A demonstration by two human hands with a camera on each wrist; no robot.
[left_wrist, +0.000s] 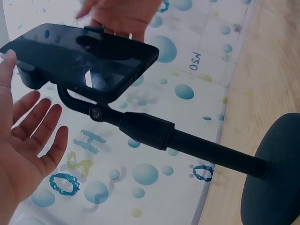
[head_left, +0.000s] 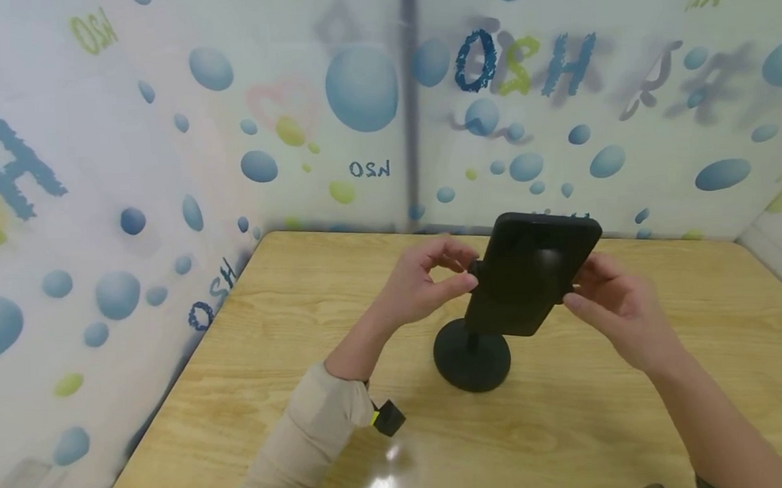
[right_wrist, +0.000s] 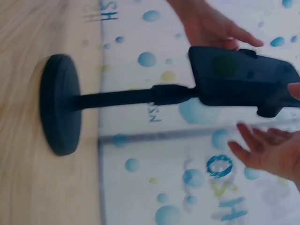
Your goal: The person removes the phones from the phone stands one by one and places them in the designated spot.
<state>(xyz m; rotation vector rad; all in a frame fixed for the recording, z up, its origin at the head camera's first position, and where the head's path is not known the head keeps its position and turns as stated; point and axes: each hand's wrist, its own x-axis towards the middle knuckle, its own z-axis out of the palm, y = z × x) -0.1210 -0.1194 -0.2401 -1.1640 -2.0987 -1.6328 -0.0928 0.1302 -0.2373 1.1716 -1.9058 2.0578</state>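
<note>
A black smartphone (head_left: 533,275) sits tilted in the clamp of a black phone stand (left_wrist: 197,145), its dark screen facing the person. Below it, the stand's round base (head_left: 471,356) rests on the table. At the phone's left side is the left hand (head_left: 425,282), thumb tip at the clamp arm (left_wrist: 32,77) and phone edge, other fingers loosely bent and spread behind. On the opposite side the right hand (head_left: 619,304) has its thumb at the phone's edge by the other clamp arm (right_wrist: 269,111). Its remaining fingers (right_wrist: 253,145) are apart from the stand.
The stand is on a light wood-grain table (head_left: 290,312). Walls (head_left: 295,82) printed with blue and green bubbles and lettering border it at the back and left. A small black cube (head_left: 388,418) hangs at the left wrist beside a beige sleeve (head_left: 313,419).
</note>
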